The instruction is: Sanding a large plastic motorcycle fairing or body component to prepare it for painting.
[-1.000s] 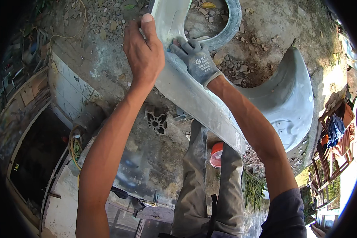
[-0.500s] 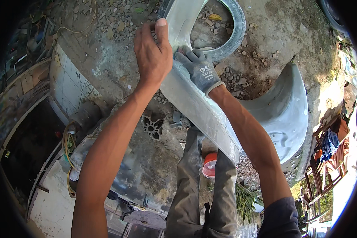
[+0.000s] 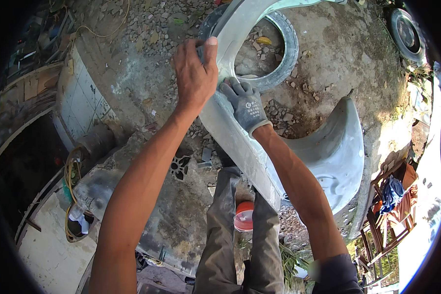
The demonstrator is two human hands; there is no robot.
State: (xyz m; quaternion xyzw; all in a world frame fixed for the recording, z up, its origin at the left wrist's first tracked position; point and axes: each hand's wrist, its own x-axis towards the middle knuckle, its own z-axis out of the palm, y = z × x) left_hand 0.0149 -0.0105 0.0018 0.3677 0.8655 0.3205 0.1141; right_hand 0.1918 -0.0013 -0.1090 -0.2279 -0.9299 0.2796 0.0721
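A dirt yard strewn with gravel lies below, an old black rubber tyre [image 3: 279, 51] on it. Compared with a second ago, the bare left hand [image 3: 195, 73] sits a little lower on the long grey curved body panel [image 3: 240, 142], fingers clasped over its edge. The grey-gloved right hand [image 3: 246, 104] stays pressed flat on the panel, fingers extended, so the rubbing work continues there.

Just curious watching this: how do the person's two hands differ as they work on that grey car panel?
The left hand is bare; the right hand wears a grey work glove. The left hand curls over the upper edge of the grey panel, with the thumb up, while the right hand lies flatter on its face, just below. Both touch the panel, close together.
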